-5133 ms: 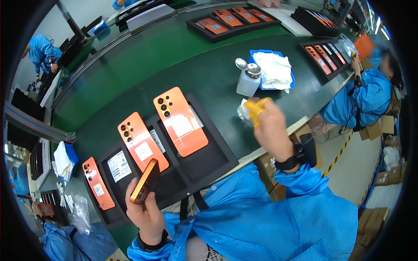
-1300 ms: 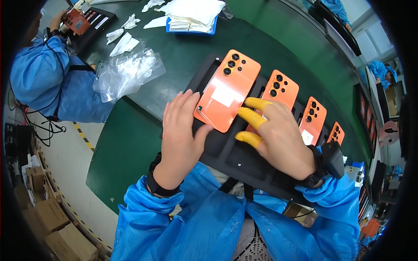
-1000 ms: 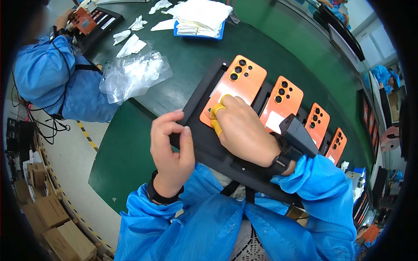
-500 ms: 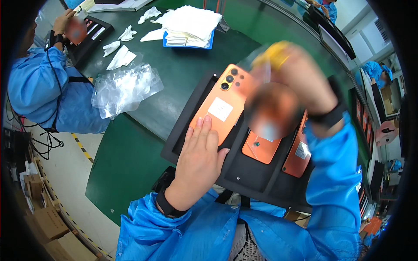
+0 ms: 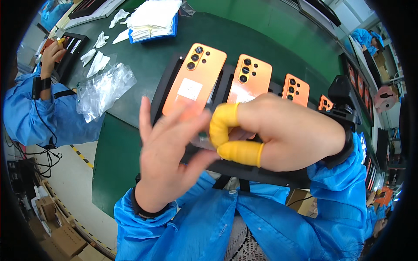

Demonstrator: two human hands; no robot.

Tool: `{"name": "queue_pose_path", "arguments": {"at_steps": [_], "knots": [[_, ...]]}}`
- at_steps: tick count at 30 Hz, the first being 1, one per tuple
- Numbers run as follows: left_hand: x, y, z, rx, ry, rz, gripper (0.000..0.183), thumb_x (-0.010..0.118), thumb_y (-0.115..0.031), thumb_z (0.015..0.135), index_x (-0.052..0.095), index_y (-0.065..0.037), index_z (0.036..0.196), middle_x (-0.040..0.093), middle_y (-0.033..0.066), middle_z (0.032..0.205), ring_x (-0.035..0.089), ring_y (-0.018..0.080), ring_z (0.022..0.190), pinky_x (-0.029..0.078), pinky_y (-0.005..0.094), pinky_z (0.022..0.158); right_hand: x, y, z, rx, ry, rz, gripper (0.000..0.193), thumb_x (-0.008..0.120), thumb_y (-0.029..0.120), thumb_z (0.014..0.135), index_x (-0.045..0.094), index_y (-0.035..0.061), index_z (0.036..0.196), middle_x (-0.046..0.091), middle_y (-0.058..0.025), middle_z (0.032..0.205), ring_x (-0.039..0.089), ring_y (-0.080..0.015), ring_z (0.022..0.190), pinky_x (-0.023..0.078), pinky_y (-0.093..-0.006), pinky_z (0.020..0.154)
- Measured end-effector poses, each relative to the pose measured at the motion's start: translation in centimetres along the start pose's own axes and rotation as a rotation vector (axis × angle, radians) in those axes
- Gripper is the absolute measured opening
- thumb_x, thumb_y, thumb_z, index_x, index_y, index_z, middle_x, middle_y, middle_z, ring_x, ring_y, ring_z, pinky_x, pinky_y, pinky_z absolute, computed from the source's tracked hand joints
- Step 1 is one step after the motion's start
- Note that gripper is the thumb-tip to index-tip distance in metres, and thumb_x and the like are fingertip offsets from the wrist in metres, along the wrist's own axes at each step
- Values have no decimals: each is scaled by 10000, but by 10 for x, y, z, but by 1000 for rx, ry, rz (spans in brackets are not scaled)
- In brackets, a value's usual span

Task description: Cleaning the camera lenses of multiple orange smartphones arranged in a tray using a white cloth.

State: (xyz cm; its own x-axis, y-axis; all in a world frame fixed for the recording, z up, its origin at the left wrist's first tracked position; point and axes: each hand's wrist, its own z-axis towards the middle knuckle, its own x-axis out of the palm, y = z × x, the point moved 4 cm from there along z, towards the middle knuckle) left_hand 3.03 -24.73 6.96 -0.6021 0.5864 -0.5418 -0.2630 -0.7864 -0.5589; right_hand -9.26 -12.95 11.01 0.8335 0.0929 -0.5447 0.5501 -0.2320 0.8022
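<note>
In front of me, orange phones lie backs up in a black foam tray point(image 5: 163, 93). The leftmost phone point(image 5: 207, 71) carries a white square label; beside it are a second phone point(image 5: 257, 74), a third phone point(image 5: 299, 92) and a small part of another phone point(image 5: 325, 103). My right hand point(image 5: 283, 135), with yellow finger cots on thumb and forefinger, pinches what looks like clear plastic film point(image 5: 201, 141). My left hand point(image 5: 170, 152) is spread beside it over the leftmost phone's lower end, its fingertips blurred. My hands cover the lower parts of the nearest phones.
Crumpled clear film sheets point(image 5: 106, 93) lie on the green table point(image 5: 117, 165) at left. Behind them are white wipes and a blue tray point(image 5: 174, 31) stacked with white cloths. A co-worker in blue point(image 5: 56, 117) handles an orange phone at far left.
My right hand has come down from the upper right to meet my left. The left hand has lifted off the leftmost phone and spread its fingers. The view has shifted, uncovering the other phones.
</note>
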Motion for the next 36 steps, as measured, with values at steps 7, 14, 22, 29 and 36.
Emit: {"name": "queue_pose_path", "arguments": {"at_steps": [7,14,22,29,36], "knots": [[-25,14,-31,-568,-126,-498,132,744,-23,742,641,-21,826,685,83,728,659,127,656,520,341,798,27,-67,-30,281,-511,-310,282,714,217,820,650,-32,936,595,-180,835,609,-281,856,478,-397,725],[35,-4,-20,-54,376,-422,292,846,-249,621,666,-39,715,623,75,690,604,215,600,464,312,526,67,-85,-16,108,-724,-320,201,692,83,746,668,-32,909,522,-153,873,525,-322,866,434,-408,777],[65,-16,-27,-22,557,-413,340,830,-290,637,642,-14,701,639,85,770,648,279,801,550,392,769,66,-86,-22,112,-795,-426,103,678,70,735,659,-24,772,530,-154,899,520,-326,894,434,-405,781],[77,-14,-30,81,387,-276,287,784,-241,703,606,-16,690,623,129,883,620,319,915,515,376,820,47,-96,-27,107,-671,-64,43,594,23,827,580,-12,847,588,-159,974,538,-322,966,444,-370,830],[91,-20,-30,28,358,-39,279,779,-194,729,583,0,684,578,262,1207,550,396,1168,416,508,1012,29,-107,-21,250,-489,-29,183,545,116,928,614,-45,978,606,-173,876,625,-280,753,491,-354,677]]}}
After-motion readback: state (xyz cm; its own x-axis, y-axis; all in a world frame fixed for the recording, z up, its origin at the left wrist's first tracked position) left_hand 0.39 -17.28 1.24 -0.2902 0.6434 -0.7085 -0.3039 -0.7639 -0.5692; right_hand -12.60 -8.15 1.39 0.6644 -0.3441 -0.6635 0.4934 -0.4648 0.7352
